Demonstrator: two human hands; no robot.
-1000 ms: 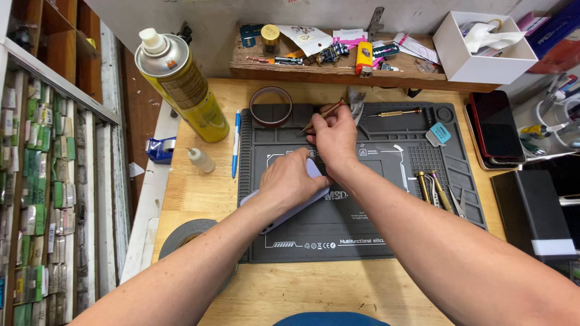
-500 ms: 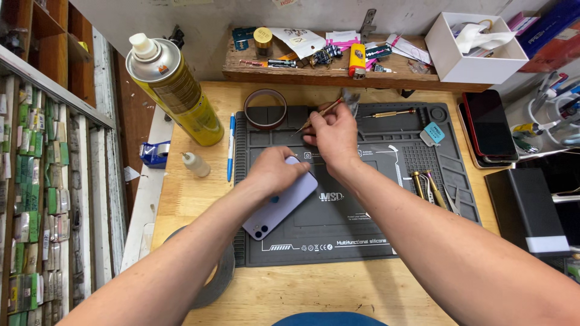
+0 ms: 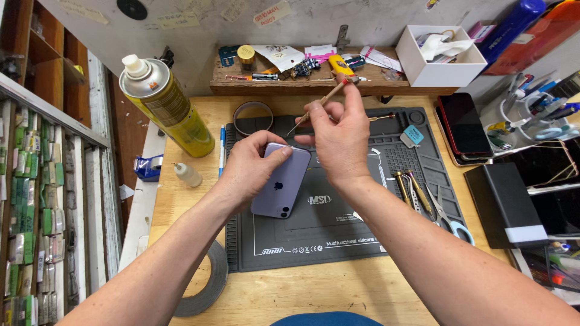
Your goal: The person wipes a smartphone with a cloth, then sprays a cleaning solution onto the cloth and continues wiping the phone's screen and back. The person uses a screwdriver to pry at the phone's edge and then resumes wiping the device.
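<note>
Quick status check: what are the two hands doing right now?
Left hand grips lilac phone, back up, above grey mat. Right hand holds thin screwdriver, tip at phone's top edge. Nothing between them.

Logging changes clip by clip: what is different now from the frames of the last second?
The left hand has lifted the purple phone off the dark work mat, where it lay flat, and tilts it up. The right hand rose with it, keeping hold of the thin screwdriver, tip at the phone's top edge. The yellow spray can, tape roll and tools on the mat lie as before.
</note>
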